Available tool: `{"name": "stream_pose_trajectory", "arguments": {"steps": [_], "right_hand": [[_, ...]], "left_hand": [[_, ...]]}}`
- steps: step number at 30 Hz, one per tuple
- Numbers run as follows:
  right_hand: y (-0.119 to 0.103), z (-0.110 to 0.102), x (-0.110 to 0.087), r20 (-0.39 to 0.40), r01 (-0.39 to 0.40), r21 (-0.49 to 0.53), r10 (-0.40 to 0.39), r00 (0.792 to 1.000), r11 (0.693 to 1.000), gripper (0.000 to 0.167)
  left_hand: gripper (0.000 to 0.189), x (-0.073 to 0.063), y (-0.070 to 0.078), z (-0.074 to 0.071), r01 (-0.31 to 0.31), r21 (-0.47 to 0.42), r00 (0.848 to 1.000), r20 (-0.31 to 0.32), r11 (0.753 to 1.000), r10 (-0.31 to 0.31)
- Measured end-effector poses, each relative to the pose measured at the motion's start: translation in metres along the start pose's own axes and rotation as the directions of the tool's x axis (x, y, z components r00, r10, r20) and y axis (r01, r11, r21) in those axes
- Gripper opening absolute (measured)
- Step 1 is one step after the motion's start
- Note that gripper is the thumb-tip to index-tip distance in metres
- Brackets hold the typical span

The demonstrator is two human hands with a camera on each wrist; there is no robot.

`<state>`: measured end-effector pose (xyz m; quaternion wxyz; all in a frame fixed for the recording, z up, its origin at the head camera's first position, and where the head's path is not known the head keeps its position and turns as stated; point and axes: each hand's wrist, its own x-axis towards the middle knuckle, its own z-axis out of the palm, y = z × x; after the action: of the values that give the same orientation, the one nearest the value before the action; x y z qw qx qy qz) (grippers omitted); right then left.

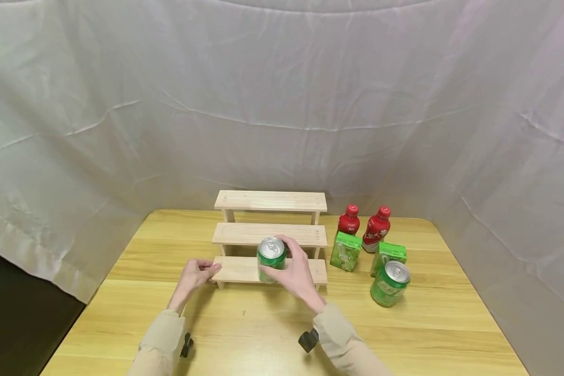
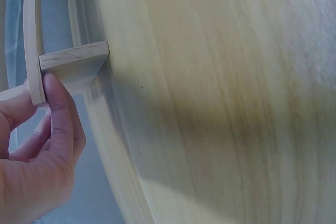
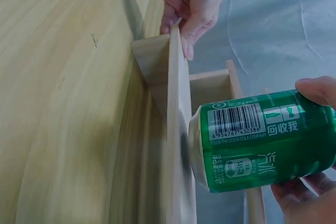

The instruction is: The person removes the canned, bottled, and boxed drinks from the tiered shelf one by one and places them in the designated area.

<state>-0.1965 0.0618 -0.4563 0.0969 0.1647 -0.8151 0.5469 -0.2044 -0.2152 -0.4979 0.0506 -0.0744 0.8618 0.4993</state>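
A three-step wooden rack (image 1: 270,234) stands on the table. My left hand (image 1: 195,277) pinches the left end of its lowest board, thumb on top and fingers beneath, as the left wrist view (image 2: 44,145) also has it. With thumb and fingers round its upper part, my right hand (image 1: 297,269) holds a green soda can (image 1: 271,251) upright at the middle of that lowest board. In the right wrist view the can (image 3: 257,140) has its base at the board's top face; whether it fully rests there I cannot tell.
Right of the rack stand two red bottles (image 1: 376,230), two green drink cartons (image 1: 345,251) and a second green can (image 1: 390,283). The wooden table (image 1: 244,334) runs back to a grey curtain (image 1: 282,104) that hangs behind and on both sides.
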Motion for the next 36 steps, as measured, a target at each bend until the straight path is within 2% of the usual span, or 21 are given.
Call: {"name": "stream_pose_trajectory", "arguments": {"steps": [4, 12, 17, 27, 34, 36], "right_hand": [[0.002, -0.014, -0.006, -0.047, -0.028, 0.007, 0.029, 0.998, 1.0, 0.071], [0.013, -0.043, -0.018, -0.148, -0.024, 0.047, 0.031, 0.988, 0.999, 0.072], [0.023, -0.063, -0.026, -0.233, -0.021, -0.001, 0.02, 0.972, 1.0, 0.073], [0.039, -0.105, -0.039, -0.316, -0.115, -0.02, 0.103, 0.943, 0.993, 0.075], [0.052, -0.121, -0.046, -0.361, -0.178, -0.043, 0.15, 0.92, 0.983, 0.078], [0.056, -0.122, -0.047, -0.36, -0.194, -0.048, 0.164, 0.918, 0.98, 0.078]], "left_hand": [[0.05, 0.001, -0.002, -0.001, -0.02, 0.009, 1.0, 0.001, 1.0, 0.02], [0.042, 0.0, 0.003, 0.002, 0.028, 0.02, 1.0, -0.007, 0.999, -0.028], [0.043, 0.002, 0.001, 0.003, 0.021, 0.031, 1.0, -0.008, 0.999, -0.021], [0.044, 0.0, 0.003, 0.002, 0.024, 0.014, 1.0, -0.001, 1.0, -0.024], [0.054, 0.002, -0.006, 0.0, -0.046, -0.013, 0.999, 0.015, 0.999, 0.046], [0.051, 0.001, -0.005, 0.0, -0.037, -0.023, 0.999, 0.013, 0.999, 0.037]]}}
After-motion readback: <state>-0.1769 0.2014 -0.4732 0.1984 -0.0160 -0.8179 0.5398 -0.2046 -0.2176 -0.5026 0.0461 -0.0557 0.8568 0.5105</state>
